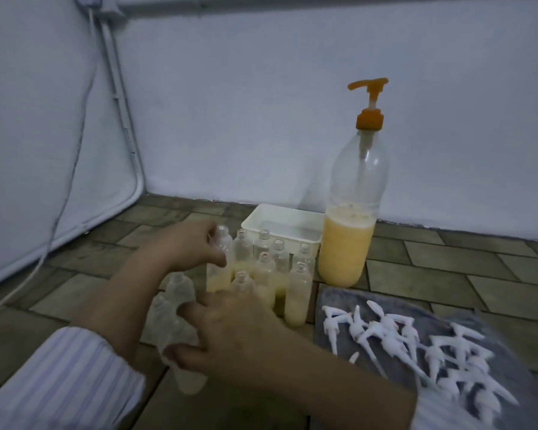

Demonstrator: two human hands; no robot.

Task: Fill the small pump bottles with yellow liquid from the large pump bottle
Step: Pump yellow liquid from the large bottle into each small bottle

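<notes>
The large pump bottle (351,212) stands upright at the back right, orange pump on top, its lower part full of yellow liquid. A cluster of several small clear bottles (267,271) without caps stands in front of it, most partly filled with yellow liquid. My left hand (184,246) grips the neck of the small bottle (221,259) at the cluster's left corner. My right hand (230,333) is closed on an empty small bottle (180,346) lying among empty bottles (174,293) on the floor.
A white plastic tub (280,218) sits behind the cluster against the wall. A grey cloth (336,296) at the right carries several white pump tops (401,339). A white cable (66,197) runs down the left wall. The floor is brown tile.
</notes>
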